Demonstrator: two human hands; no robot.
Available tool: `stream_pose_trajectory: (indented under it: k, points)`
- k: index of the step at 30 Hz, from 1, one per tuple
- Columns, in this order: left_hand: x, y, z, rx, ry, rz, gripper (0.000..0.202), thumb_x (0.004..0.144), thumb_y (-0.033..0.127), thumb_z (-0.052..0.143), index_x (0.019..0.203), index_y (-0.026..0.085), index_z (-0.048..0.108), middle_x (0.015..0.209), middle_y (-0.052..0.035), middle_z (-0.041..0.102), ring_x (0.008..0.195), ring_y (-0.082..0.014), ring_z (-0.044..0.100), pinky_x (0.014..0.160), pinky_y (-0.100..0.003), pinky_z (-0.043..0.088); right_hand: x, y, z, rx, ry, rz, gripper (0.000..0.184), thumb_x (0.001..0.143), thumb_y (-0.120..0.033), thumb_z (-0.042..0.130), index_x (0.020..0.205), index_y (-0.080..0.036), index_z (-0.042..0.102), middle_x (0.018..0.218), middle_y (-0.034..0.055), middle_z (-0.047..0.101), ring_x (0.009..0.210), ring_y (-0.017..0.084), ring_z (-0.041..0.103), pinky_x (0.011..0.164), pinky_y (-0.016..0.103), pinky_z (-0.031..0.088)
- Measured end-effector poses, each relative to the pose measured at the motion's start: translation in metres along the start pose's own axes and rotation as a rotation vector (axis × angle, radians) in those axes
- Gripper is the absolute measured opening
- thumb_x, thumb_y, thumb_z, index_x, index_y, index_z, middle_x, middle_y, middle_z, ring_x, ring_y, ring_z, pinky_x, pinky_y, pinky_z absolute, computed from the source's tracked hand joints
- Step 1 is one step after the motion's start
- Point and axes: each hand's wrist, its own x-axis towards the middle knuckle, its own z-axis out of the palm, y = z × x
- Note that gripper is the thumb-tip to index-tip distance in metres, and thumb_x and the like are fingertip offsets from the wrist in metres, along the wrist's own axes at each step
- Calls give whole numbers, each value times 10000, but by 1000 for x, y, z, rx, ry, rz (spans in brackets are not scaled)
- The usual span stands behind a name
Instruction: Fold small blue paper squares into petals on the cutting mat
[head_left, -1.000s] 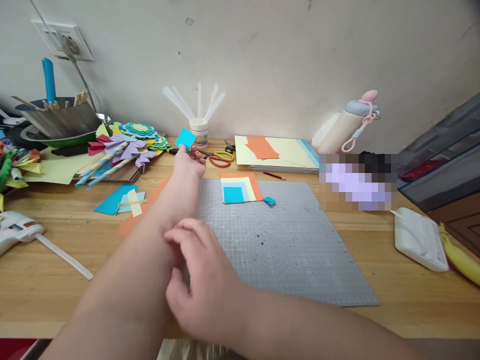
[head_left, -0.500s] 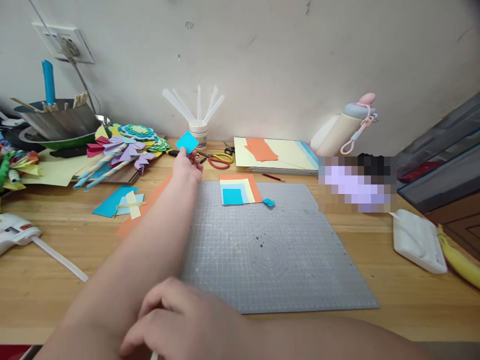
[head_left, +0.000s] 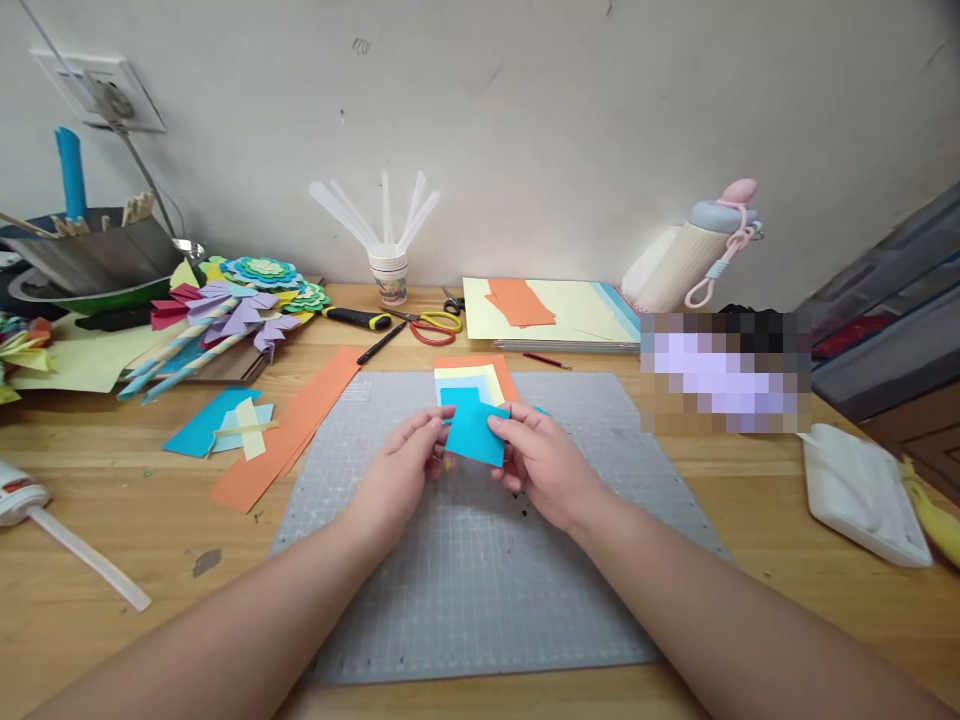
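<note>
Left hand: the left hand [head_left: 401, 465] is pinched shut on the left edge of the blue paper square [head_left: 474, 432], thumb and fingertips closed on it.
Right hand: the right hand [head_left: 544, 465] grips the opposite edge the same way, fingers curled under and thumb on top.
Paper: the blue paper square is held just above the far half of the cutting mat [head_left: 480, 590], between the two hands and tilted a little.
Under it: the layered paper stack [head_left: 480, 378] lies at the far edge of the cutting mat, partly hidden by the square.
Left of the mat: an orange strip [head_left: 289, 425] lies slantwise along the cutting mat's left edge, with its near end out on the table.
Beyond the mat: scissors [head_left: 431, 325] and a utility knife [head_left: 356, 318] lie past the cutting mat's far edge, well apart from both hands.
Far left: a glue gun [head_left: 15, 495] rests well left of the cutting mat.
Risk, creasing: I'd say thin paper held at both edges could buckle or crease if either pinch tightens or the hands pull unevenly.
Risk, slipping: a light hold on such narrow margins could let the square drop askew onto the stack.
</note>
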Motion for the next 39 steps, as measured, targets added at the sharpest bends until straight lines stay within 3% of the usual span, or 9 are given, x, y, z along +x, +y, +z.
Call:
stream_pose_trajectory:
  k: [3,6,9,13,17,21,30,35,39]
  points:
    - [5,0,-7,48,-68,90,428,764,160,593,1179,264,588,921,-2,630,748,-146,542,722,-282,415,3,4,-5,48,-27,31,179,813,-357,588,853,-189,540,597,-53,529,422,59,479,333,140,272]
    - [7,1,-12,320,-146,305,291,743,127,630,996,267,662,950,-4,634,804,-156,531,770,-292,413,6,5,-9,52,-65,53,178,807,-345,603,856,-178,566,587,-45,561,394,59,489,324,142,269]
    - [8,1,-14,466,-149,378,57,783,202,646,786,237,691,944,-39,632,901,-199,565,762,-311,431,5,7,-8,35,-76,38,194,806,-346,616,890,-171,604,634,-17,626,425,85,566,327,149,316]
    - [9,0,-13,248,-6,238,101,747,280,712,684,218,662,900,-38,633,834,-195,611,718,-307,475,2,9,-3,-35,-95,-13,248,832,-360,605,960,-157,667,751,31,687,536,119,658,375,164,418]
    - [7,-1,-10,48,-14,82,156,720,301,743,690,212,619,719,13,631,649,-148,607,604,-263,476,-4,10,0,15,-156,-40,380,872,-472,556,1026,-147,678,845,79,712,613,137,676,444,202,491]
    - [4,-3,-8,30,13,75,166,717,284,752,690,200,611,677,33,624,600,-110,584,574,-225,468,-6,13,3,24,-159,-73,399,803,-416,683,1106,-159,640,880,69,719,688,144,680,532,232,535]
    - [4,-5,-5,-45,46,28,304,674,298,787,903,222,602,655,64,597,553,-105,593,503,-205,461,-6,17,7,-27,-46,-37,260,776,-376,699,903,-151,673,730,33,726,607,139,682,531,253,547]
    - [4,-1,-5,44,18,-53,225,680,351,759,609,184,627,527,30,605,483,-93,503,506,-219,436,-7,14,6,-54,-38,-35,263,769,-387,702,888,-154,672,685,20,725,597,136,691,544,252,561]
    - [4,-2,-6,55,30,-68,241,672,374,758,575,193,632,480,35,580,470,-102,501,500,-227,437,-7,14,6,-55,-35,-25,264,774,-397,695,881,-157,670,687,17,728,603,135,699,554,252,571]
